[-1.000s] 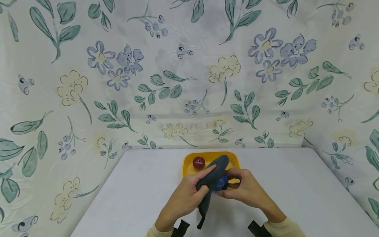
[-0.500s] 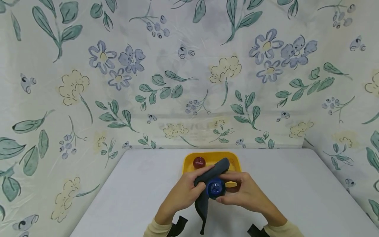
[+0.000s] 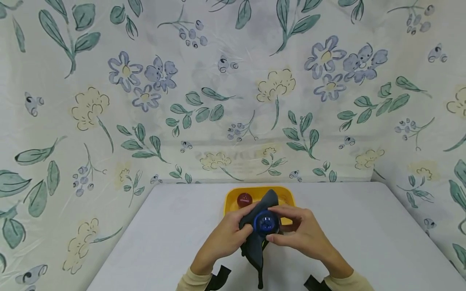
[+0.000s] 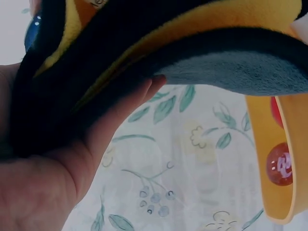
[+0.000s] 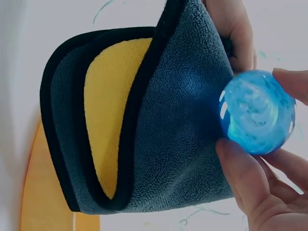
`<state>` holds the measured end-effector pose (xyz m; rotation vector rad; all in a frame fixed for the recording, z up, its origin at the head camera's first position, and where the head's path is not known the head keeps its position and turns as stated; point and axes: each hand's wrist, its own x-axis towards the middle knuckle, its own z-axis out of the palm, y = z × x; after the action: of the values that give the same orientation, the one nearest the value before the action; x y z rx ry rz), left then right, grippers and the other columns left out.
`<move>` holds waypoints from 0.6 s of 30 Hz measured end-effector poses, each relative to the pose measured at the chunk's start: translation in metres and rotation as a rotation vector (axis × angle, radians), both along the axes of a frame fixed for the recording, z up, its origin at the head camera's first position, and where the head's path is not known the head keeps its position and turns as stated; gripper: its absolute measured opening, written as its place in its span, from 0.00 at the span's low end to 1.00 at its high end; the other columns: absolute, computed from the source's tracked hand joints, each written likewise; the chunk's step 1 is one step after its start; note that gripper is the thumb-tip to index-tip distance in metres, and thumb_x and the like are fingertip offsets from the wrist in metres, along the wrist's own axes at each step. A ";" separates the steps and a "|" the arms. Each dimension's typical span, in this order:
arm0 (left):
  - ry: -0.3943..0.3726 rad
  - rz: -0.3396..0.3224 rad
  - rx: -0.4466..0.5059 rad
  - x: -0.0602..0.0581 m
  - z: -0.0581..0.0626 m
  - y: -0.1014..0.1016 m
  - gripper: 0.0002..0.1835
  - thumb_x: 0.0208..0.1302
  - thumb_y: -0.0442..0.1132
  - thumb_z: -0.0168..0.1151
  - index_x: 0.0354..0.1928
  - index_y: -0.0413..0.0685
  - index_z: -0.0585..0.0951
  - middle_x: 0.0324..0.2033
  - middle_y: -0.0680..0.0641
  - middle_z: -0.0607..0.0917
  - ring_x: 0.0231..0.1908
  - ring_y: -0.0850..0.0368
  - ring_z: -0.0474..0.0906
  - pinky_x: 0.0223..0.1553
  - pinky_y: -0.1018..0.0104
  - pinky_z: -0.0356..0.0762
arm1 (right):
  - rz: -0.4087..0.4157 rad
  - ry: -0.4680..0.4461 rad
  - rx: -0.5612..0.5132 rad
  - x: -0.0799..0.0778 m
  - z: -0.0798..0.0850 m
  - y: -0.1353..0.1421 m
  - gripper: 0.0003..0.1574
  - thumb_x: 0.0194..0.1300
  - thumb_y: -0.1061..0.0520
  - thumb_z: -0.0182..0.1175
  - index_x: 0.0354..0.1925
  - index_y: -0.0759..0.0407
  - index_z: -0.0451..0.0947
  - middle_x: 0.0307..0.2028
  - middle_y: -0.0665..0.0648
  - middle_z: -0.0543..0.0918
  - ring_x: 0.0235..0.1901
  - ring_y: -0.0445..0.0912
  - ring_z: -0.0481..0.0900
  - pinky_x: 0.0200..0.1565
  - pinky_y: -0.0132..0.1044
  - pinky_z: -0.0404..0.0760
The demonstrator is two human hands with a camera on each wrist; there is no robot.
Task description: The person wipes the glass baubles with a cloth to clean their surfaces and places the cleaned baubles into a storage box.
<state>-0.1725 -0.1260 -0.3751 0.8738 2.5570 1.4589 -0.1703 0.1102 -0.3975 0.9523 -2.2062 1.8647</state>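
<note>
A folded microfibre cloth (image 3: 254,247), grey outside with a yellow inner face and black edging, is gripped by my left hand (image 3: 230,231). My right hand (image 3: 305,231) pinches a shiny blue glass ball (image 3: 267,222) between thumb and fingers. In the right wrist view the ball (image 5: 257,111) shows pale swirls and sits right against the grey side of the cloth (image 5: 180,125). From the left wrist, the left thumb presses along the cloth's fold (image 4: 115,82), and only a sliver of the blue ball (image 4: 32,32) shows past it.
Behind the hands a yellow tray (image 3: 231,196) stands on the white table (image 3: 174,226), with a dark red glass ball (image 3: 244,199) at its left. Flower-printed sheeting (image 3: 204,121) hangs behind and beside the table. A dark strap (image 3: 220,278) lies near the left wrist.
The blue ball has come out from behind the cloth to its near side, dipping and then rising a little. The cloth has turned and refolded in the left hand; its lower tail has swung right.
</note>
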 end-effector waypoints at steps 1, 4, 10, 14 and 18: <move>0.000 0.007 -0.007 0.001 0.000 0.000 0.31 0.70 0.31 0.50 0.76 0.42 0.68 0.62 0.39 0.82 0.32 0.61 0.79 0.32 0.73 0.81 | -0.010 0.013 -0.009 0.000 0.000 0.000 0.30 0.57 0.64 0.74 0.59 0.64 0.82 0.55 0.68 0.85 0.47 0.42 0.89 0.45 0.39 0.89; -0.003 0.022 -0.020 0.003 0.001 0.001 0.32 0.70 0.32 0.51 0.76 0.39 0.67 0.67 0.38 0.79 0.39 0.57 0.82 0.39 0.71 0.86 | -0.040 0.030 -0.031 -0.002 -0.001 0.000 0.31 0.56 0.65 0.74 0.59 0.65 0.82 0.54 0.68 0.85 0.47 0.42 0.88 0.46 0.39 0.89; -0.026 0.027 -0.020 0.006 0.003 0.001 0.33 0.70 0.32 0.51 0.77 0.39 0.64 0.69 0.38 0.78 0.45 0.54 0.83 0.44 0.69 0.87 | -0.127 0.016 -0.024 -0.006 -0.001 0.002 0.31 0.55 0.64 0.76 0.58 0.62 0.81 0.53 0.66 0.85 0.49 0.42 0.87 0.49 0.38 0.88; -0.037 0.034 -0.029 0.007 0.006 0.002 0.33 0.70 0.33 0.52 0.77 0.39 0.64 0.71 0.37 0.75 0.37 0.60 0.81 0.36 0.76 0.83 | -0.183 -0.002 0.006 -0.009 -0.001 0.003 0.32 0.55 0.62 0.77 0.59 0.61 0.81 0.55 0.64 0.85 0.51 0.49 0.87 0.51 0.39 0.87; -0.050 0.047 -0.036 0.009 0.008 0.004 0.33 0.69 0.33 0.54 0.76 0.38 0.65 0.73 0.35 0.72 0.21 0.65 0.67 0.24 0.76 0.72 | -0.216 -0.015 0.022 -0.011 -0.002 0.004 0.36 0.54 0.62 0.77 0.61 0.62 0.79 0.58 0.65 0.83 0.53 0.56 0.86 0.52 0.40 0.87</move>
<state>-0.1633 -0.1225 -0.3666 0.7677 2.5760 1.4228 -0.1818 0.1144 -0.3992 0.6735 -2.2409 1.7598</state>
